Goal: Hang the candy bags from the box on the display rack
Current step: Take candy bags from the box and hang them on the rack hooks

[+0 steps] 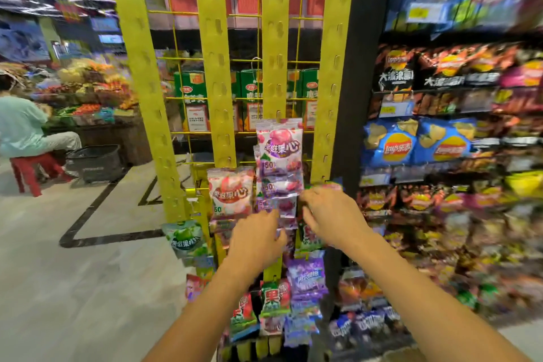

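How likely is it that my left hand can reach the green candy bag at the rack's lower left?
Probably yes. The green candy bag hangs at the front of the rack, just left of the left hand at about its height, and nothing shows between them.

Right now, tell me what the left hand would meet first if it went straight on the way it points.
Most likely the pink candy bags hanging on the yellow strip: the left hand points up at their lower edge. Blur hides whether it already touches.

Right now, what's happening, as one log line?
left hand: at candy bag | right hand: beside it | rack: top bare | grip: unclear
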